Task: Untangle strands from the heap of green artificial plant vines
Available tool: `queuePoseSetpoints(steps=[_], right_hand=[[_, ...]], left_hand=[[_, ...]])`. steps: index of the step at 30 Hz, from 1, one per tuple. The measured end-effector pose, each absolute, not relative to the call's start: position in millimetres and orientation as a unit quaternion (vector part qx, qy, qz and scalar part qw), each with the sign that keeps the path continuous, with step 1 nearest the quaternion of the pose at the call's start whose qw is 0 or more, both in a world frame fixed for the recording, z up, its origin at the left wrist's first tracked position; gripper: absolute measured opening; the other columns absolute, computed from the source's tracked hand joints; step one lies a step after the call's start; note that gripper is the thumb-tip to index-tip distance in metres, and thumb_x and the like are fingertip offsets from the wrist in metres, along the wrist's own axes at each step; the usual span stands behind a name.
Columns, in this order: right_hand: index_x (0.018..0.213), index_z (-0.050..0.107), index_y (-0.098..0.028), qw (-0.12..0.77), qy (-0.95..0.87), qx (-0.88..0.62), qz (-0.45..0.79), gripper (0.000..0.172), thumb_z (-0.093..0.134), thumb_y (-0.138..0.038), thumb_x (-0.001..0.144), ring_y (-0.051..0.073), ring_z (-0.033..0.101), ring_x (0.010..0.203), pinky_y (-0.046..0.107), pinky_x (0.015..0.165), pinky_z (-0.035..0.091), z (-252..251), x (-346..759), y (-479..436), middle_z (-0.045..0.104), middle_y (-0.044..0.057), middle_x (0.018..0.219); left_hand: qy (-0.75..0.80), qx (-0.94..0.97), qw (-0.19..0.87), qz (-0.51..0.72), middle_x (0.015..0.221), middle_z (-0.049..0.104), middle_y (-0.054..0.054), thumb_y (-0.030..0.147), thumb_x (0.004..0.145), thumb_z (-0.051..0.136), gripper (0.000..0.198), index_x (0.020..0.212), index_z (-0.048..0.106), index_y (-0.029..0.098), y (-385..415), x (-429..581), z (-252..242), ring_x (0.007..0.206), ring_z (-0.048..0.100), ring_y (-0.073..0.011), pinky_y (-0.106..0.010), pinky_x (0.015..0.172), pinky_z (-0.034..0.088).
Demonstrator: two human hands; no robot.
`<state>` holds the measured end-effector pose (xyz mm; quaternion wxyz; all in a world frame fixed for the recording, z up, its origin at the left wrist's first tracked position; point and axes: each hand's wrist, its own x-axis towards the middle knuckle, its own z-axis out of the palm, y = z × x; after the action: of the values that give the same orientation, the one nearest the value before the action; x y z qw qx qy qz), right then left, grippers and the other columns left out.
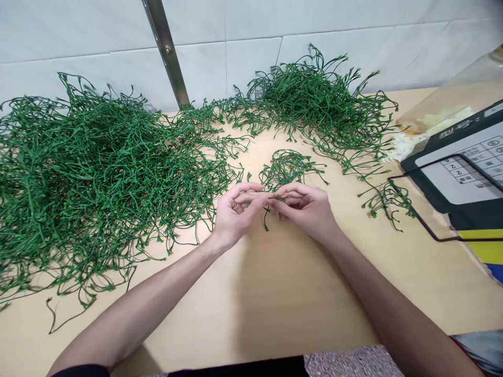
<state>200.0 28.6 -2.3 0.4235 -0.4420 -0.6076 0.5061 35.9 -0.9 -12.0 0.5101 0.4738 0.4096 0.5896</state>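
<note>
My left hand (238, 209) and my right hand (305, 208) meet over the middle of the table, thumbs and fingertips pinched together. Between them is a thin green plastic stem (266, 221), its lower end dangling below the fingers; most of it is hidden by them. Just behind the fingertips lies a small heap of similar green stems (288, 166) with little branched tips. To the left of my left hand spreads a large tangled pile of green stems (98, 167). Another dense pile of stems (322, 99) sits beyond my right hand, by the wall.
A black wire frame (424, 226) stands at the right beside a dark printed panel (459, 157). Small white pieces (406, 145) lie by a clear plastic bag (448, 99). A metal post (167, 50) rises before the tiled wall. Loose stems (387, 199) reach the wire frame.
</note>
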Motion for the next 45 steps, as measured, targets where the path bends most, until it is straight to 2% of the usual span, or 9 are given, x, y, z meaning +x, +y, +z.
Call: queuePoseSetpoints(steps=[5, 9, 16, 19, 22, 28, 35, 40, 45], right_hand=[[0.077, 0.066, -0.018, 0.426, -0.617, -0.446, 0.489, 0.034, 0.081, -0.047, 0.068, 0.012, 0.059, 0.043, 0.024, 0.042, 0.049, -4.9, 199.5, 28.8, 0.066, 0.001, 0.056], [0.077, 0.067, -0.018, 0.429, -0.627, -0.445, 0.475, 0.031, 0.081, -0.045, 0.069, 0.013, 0.06, 0.044, 0.025, 0.045, 0.051, -5.5, 200.2, 28.9, 0.065, 0.0, 0.055], [0.079, 0.068, -0.018, 0.431, -0.635, -0.431, 0.475, 0.027, 0.08, -0.04, 0.07, 0.013, 0.061, 0.046, 0.025, 0.045, 0.051, -7.5, 201.2, 29.4, 0.066, 0.0, 0.058], [0.079, 0.069, -0.018, 0.433, -0.644, -0.422, 0.469, 0.027, 0.079, -0.041, 0.071, 0.013, 0.062, 0.046, 0.026, 0.046, 0.053, -7.0, 201.1, 28.2, 0.066, 0.0, 0.057], [0.079, 0.069, -0.018, 0.425, -0.661, -0.414, 0.458, 0.023, 0.078, -0.038, 0.072, 0.014, 0.063, 0.048, 0.026, 0.046, 0.053, -6.0, 201.3, 27.3, 0.068, 0.001, 0.058], [0.077, 0.072, -0.019, 0.424, -0.704, -0.439, 0.363, 0.01, 0.073, -0.028, 0.073, 0.015, 0.064, 0.052, 0.026, 0.049, 0.054, -5.7, 204.1, 27.8, 0.07, 0.002, 0.061], [0.076, 0.073, -0.02, 0.43, -0.725, -0.436, 0.314, 0.006, 0.068, -0.019, 0.073, 0.013, 0.062, 0.052, 0.026, 0.051, 0.056, -6.7, 203.0, 26.5, 0.069, 0.0, 0.062], [0.08, 0.073, -0.02, 0.432, -0.742, -0.424, 0.287, 0.009, 0.066, -0.018, 0.074, 0.013, 0.062, 0.055, 0.026, 0.056, 0.058, -8.9, 203.8, 25.7, 0.069, 0.0, 0.065], [0.082, 0.073, -0.02, 0.429, -0.757, -0.408, 0.276, 0.011, 0.065, -0.016, 0.075, 0.013, 0.064, 0.056, 0.026, 0.058, 0.059, -8.6, 204.6, 26.8, 0.072, 0.001, 0.069]], left_hand=[[0.412, 0.454, 0.504, 0.609, 0.094, 0.079, -0.009, 0.039, 0.08, 0.073, 0.031, 0.102, 0.064, 0.018, 0.3, 33.6, -17.5, 0.087, 0.075, -0.0198, -0.032, 0.077, 0.059], [0.434, 0.457, 0.481, 0.61, 0.099, 0.078, -0.009, 0.029, 0.08, 0.072, 0.039, 0.116, 0.06, 0.018, 0.7, 34.5, -21.2, 0.089, 0.074, -0.0175, -0.029, 0.077, 0.058], [0.487, 0.496, 0.406, 0.594, 0.097, 0.076, -0.005, 0.011, 0.078, 0.067, 0.057, 0.131, 0.049, 0.023, -0.8, 39.5, -24.9, 0.071, 0.067, -0.01, -0.022, 0.064, 0.052], [0.501, 0.526, 0.37, 0.579, 0.091, 0.074, -0.003, 0.01, 0.076, 0.069, 0.055, 0.127, 0.052, 0.023, -1.3, 39.4, -26.6, 0.07, 0.066, -0.0102, -0.021, 0.06, 0.049], [0.513, 0.544, 0.344, 0.568, 0.085, 0.072, -0.001, 0.011, 0.077, 0.069, 0.042, 0.115, 0.057, 0.021, -2.4, 38.9, -26.7, 0.071, 0.066, -0.0102, -0.021, 0.062, 0.049], [0.538, 0.603, 0.252, 0.532, 0.079, 0.073, 0.001, 0.014, 0.076, 0.075, 0.03, 0.1, 0.06, 0.024, -6.5, 37.7, -22.8, 0.067, 0.063, -0.013, -0.027, 0.065, 0.049], [0.586, 0.657, 0.123, 0.458, 0.082, 0.07, 0.001, 0.013, 0.074, 0.078, 0.023, 0.082, 0.059, 0.023, -8.8, 37.1, -18.4, 0.092, 0.059, -0.0214, -0.039, 0.087, 0.041], [0.571, 0.658, 0.142, 0.47, 0.083, 0.064, -0.001, 0.009, 0.076, 0.071, 0.021, 0.079, 0.055, 0.022, -8.9, 38.0, -18.4, 0.096, 0.057, -0.0214, -0.037, 0.087, 0.043], [0.522, 0.642, 0.272, 0.49, 0.079, 0.062, 0.0, 0.011, 0.086, 0.058, 0.015, 0.082, 0.049, 0.021, -8.8, 38.2, -19.0, 0.075, 0.06, -0.0135, -0.027, 0.07, 0.047]])
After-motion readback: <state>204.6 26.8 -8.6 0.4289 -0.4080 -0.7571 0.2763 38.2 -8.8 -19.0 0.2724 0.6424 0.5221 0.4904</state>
